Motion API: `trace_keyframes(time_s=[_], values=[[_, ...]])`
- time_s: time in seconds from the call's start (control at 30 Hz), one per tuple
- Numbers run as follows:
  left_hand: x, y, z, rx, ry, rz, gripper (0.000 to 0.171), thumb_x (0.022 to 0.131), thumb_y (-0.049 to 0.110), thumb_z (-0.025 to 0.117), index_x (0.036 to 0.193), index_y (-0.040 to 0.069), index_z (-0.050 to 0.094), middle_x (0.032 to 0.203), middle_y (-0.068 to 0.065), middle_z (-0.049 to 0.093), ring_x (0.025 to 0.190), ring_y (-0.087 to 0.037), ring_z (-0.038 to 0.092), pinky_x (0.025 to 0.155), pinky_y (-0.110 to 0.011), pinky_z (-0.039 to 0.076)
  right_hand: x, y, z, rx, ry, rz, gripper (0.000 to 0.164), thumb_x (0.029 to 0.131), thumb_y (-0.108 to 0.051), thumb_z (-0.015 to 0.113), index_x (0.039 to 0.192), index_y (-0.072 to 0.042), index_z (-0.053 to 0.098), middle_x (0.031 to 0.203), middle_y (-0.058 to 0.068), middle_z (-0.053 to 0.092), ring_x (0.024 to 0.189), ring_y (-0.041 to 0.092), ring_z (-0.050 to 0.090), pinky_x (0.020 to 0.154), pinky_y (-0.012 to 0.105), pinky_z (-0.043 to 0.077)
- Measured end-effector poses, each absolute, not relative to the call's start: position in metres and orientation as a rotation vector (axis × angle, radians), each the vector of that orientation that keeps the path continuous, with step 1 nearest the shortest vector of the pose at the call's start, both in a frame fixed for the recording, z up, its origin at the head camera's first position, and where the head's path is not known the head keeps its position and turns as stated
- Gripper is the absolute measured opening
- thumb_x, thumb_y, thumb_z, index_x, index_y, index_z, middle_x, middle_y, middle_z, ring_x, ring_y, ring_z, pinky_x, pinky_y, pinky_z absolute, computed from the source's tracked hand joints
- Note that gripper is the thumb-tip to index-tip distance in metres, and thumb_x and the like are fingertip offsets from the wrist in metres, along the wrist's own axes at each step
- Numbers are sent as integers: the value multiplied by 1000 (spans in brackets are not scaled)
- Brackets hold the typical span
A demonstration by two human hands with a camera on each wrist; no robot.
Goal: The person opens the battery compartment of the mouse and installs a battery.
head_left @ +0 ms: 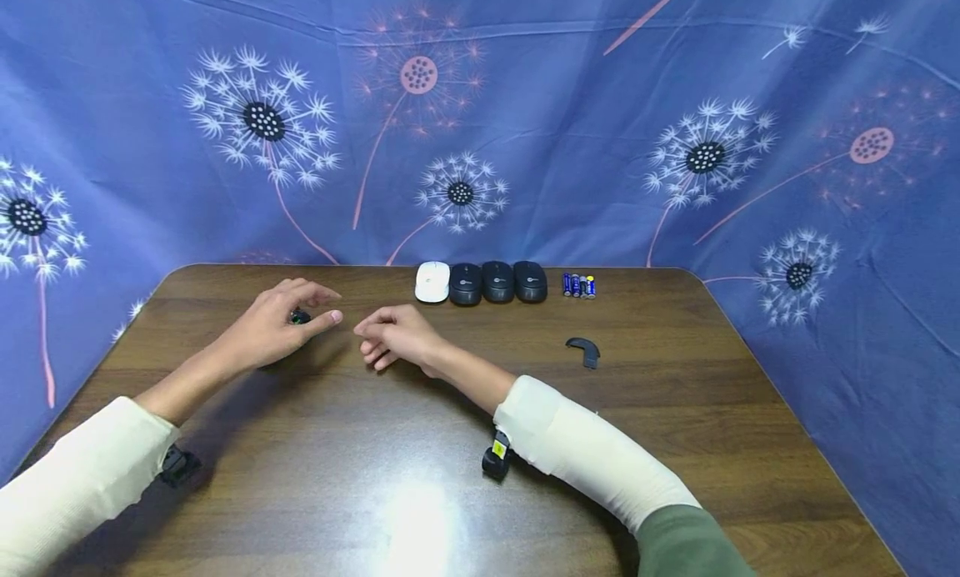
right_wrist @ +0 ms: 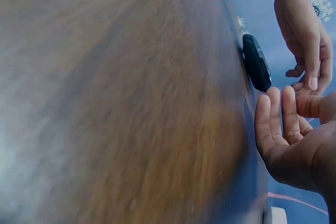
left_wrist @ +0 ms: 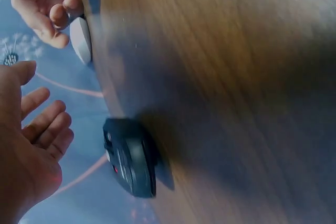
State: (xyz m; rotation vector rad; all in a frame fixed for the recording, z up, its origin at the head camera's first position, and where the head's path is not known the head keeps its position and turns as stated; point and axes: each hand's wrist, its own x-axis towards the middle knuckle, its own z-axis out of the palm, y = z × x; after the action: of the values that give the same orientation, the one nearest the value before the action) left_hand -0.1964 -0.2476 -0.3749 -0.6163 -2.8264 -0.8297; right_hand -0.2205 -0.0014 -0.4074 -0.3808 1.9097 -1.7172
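Observation:
My left hand hovers over a black computer mouse on the left part of the table, its fingers loosely bent with nothing in them. In the head view the hand covers most of that mouse. A small red light shows on the mouse's side in the left wrist view. Facing it is my right hand, raised over the table with relaxed, half-bent fingers and nothing in its grasp. A gap separates the two hands. In the right wrist view, the right hand's fingertips overlap the area just below the black mouse.
At the back of the wooden table stand a white mouse and several black mice in a row. Several small batteries lie to their right. A curved black plastic piece lies nearer. Behind hangs a blue cloth.

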Motion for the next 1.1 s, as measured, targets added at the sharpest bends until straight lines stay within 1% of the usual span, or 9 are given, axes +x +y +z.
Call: trace_keyframes(time_s=[0.1,0.17,0.27,0.4,0.5,0.63,0.87,1.03,1.1], values=[[-196,-239,-378,-658,-2826,-822,34,111,33,74,136,10,77,131,-16,76,123,-34,68,97,-55,60,-218,6,-406,-408,1930,-1687,32,114,-10,60,135,11,72,83,2,73,75,12,74,62,22,66],[-196,-234,-379,-681,-2824,-817,35,112,33,73,137,10,77,133,-16,77,125,-35,69,98,-56,60,-216,11,-404,-426,1950,-1666,31,114,-9,59,134,11,72,84,3,73,75,12,73,62,22,66],[-195,-227,-381,-708,-2833,-840,37,113,31,72,140,8,75,139,-17,76,133,-39,68,107,-63,60,-215,20,-402,-454,1989,-1620,30,114,-9,59,133,11,72,84,3,73,75,12,73,63,22,65],[-195,-218,-382,-750,-2851,-828,38,114,27,68,146,6,73,146,-19,74,144,-45,63,120,-73,50,-214,32,-399,-502,2045,-1556,30,115,-12,61,131,10,73,86,2,74,76,12,73,65,24,67],[-195,-211,-382,-797,-2845,-778,38,115,25,66,147,5,72,147,-20,74,146,-47,63,122,-76,46,-213,43,-397,-557,2101,-1489,30,115,-16,63,130,8,74,90,5,77,77,12,74,67,26,68],[-196,-201,-382,-839,-2826,-722,39,116,26,64,148,4,71,148,-21,73,146,-46,63,124,-76,45,-212,59,-393,-639,2190,-1377,30,114,-20,66,128,4,75,98,12,82,84,16,77,70,30,69],[-201,-186,-383,-853,-2855,-709,45,117,28,62,158,9,65,162,-25,63,158,-52,50,133,-79,33,-209,87,-390,-683,2278,-1273,31,114,-23,66,132,0,76,108,13,84,94,21,79,74,31,69],[-206,-177,-382,-823,-2916,-659,54,117,33,58,166,8,56,170,-25,55,162,-51,46,135,-79,32,-208,104,-393,-724,2378,-1249,30,113,-21,67,133,-2,78,109,12,84,90,21,78,75,29,68],[-208,-175,-382,-817,-2930,-624,58,117,35,58,167,7,53,171,-26,53,162,-50,46,136,-77,33,-208,108,-394,-747,2427,-1242,30,112,-21,68,134,-3,78,112,11,84,94,21,78,81,30,68]])
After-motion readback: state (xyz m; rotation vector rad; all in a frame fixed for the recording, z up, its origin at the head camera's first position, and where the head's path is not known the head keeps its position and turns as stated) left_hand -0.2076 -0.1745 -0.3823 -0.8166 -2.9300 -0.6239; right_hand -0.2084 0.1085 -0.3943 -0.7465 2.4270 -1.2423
